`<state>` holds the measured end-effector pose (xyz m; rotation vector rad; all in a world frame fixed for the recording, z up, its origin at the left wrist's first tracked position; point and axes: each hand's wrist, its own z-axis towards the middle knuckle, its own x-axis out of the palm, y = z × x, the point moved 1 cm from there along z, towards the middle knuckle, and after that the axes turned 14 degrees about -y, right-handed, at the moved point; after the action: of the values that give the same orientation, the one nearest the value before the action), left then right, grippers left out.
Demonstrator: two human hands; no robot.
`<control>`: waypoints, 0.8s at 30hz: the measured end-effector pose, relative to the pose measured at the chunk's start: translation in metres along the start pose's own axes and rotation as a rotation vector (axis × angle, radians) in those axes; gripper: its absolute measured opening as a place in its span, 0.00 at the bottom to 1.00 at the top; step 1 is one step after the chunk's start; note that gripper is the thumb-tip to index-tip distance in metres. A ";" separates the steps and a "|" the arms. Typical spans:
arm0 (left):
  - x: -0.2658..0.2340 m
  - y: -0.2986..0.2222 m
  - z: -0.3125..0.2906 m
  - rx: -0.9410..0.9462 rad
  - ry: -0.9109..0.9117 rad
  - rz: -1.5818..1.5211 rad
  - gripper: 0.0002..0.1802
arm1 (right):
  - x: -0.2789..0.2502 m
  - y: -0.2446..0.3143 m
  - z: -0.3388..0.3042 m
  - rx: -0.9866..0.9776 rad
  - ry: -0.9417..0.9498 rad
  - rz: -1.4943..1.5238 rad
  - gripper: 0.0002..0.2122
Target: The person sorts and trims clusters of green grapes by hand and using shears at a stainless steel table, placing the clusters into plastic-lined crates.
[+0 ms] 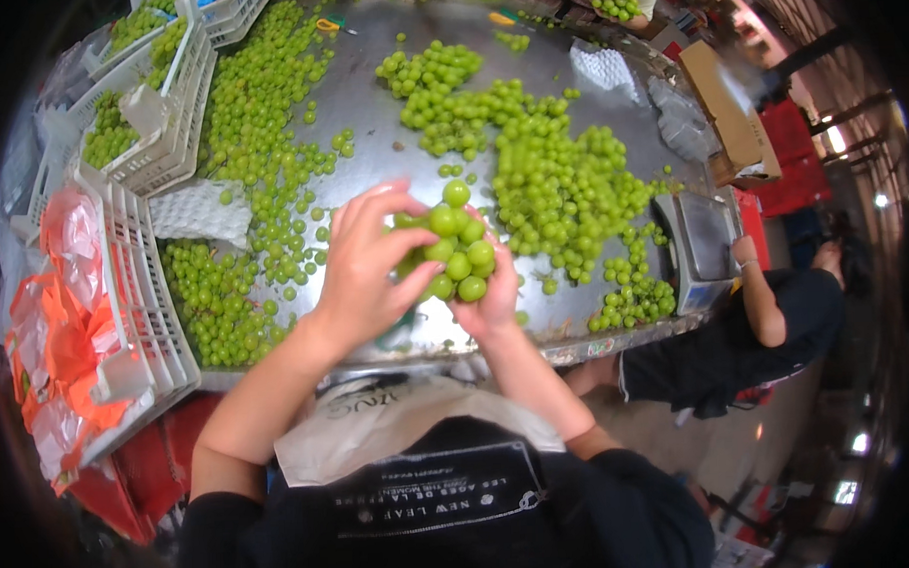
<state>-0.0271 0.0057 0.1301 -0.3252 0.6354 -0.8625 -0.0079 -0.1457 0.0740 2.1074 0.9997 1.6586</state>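
Head view: over the counter (358, 97), a grape bunch (459, 252) is cradled by the right hand (495, 295); the half-curled left hand (371, 249) is best kept gentle.

This looks like a work shed where people sort and pack fruit. Piles of green grapes (571, 170) cover a big metal table (363, 97), far more than a family could eat. White plastic crates (162, 304) stand along the left side, and some have grapes in them. Near them is a bumpy white packing sheet (202, 213). A scale (703, 235) sits at the right end of the table, with a cardboard box (726, 119) above it. On the right is another person in dark clothes (732, 339). Bright lamps (836, 138) shine at the far right.
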 end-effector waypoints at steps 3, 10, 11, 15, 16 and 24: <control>-0.001 0.006 -0.008 -0.328 -0.084 -0.187 0.28 | 0.009 0.002 -0.003 -0.129 -0.134 -0.108 0.23; 0.024 0.017 -0.041 -1.438 0.195 -1.348 0.39 | 0.017 0.017 -0.002 -0.740 0.104 -0.799 0.36; 0.027 0.021 -0.043 -1.444 0.178 -1.383 0.38 | 0.018 0.019 -0.002 -0.836 0.153 -0.936 0.37; 0.031 0.033 -0.046 -1.395 0.143 -1.592 0.35 | 0.040 0.039 -0.013 -1.103 0.242 -1.260 0.42; 0.031 0.031 -0.045 -1.417 0.091 -1.590 0.35 | 0.041 0.045 -0.016 -1.113 0.217 -1.284 0.44; 0.023 -0.013 -0.012 -0.808 0.033 -1.002 0.54 | 0.019 0.016 -0.003 -0.413 -0.033 -0.210 0.34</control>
<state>-0.0313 -0.0201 0.1188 -1.4438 0.8407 -1.5302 -0.0036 -0.1453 0.0987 1.6951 0.7580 1.5615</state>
